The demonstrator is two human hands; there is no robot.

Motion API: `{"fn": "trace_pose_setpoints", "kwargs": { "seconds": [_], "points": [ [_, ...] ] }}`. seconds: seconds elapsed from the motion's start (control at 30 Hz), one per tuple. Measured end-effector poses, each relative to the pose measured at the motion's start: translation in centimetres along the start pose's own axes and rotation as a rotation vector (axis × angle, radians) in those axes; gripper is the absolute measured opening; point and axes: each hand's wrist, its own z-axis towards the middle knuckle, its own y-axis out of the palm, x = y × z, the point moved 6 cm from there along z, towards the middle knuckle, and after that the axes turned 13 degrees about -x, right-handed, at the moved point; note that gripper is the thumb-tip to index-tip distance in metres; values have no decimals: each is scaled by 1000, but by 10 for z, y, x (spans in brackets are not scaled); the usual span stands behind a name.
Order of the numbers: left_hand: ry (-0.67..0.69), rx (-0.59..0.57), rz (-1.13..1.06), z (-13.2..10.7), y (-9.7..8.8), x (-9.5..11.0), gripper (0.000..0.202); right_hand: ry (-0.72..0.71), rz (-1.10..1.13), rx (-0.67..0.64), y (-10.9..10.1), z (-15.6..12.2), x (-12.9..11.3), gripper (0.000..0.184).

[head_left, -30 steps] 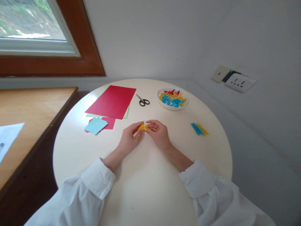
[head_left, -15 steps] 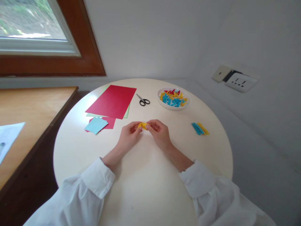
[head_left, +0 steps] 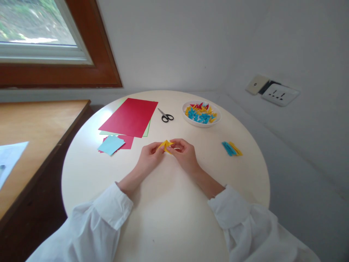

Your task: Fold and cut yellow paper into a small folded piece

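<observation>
While left hand [head_left: 151, 153] and right hand [head_left: 185, 152] pinch a folded yellow paper [head_left: 166, 144] between them near the middle of the worktop [head_left: 169, 218], scissors [head_left: 165, 115] lie at its 12 o'clock. White dish [head_left: 201, 125] of folded pieces [head_left: 200, 115] at 2; red sheet [head_left: 129, 117] at 10; light-blue square [head_left: 111, 145] at 9; folded strips [head_left: 228, 148] at 3.

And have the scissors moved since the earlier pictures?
No; the scissors keep the same gap to the red sheet on their left, shifting in no direction.
</observation>
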Motion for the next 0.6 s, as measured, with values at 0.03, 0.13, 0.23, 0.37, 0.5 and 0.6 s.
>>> {"fn": "trace_pose_setpoints", "kwargs": {
  "seconds": [0.03,0.13,0.23,0.37,0.5,0.6],
  "points": [
    [-4,3,3,0,0,1,33,-1,4,-2,0,0,0,27],
    [-19,6,12,0,-1,1,31,-3,23,-12,1,0,0,28],
    [-30,6,-20,0,-1,-1,29,5,67,-31,3,1,2,32],
    [-53,16,-96,0,-3,-5,29,16,137,-41,4,1,3,37],
    [-80,0,-231,0,-1,-6,27,4,162,-24,3,1,3,37],
    [-91,-31,-337,0,2,-5,23,3,184,-19,2,2,5,38]
  ]
}}
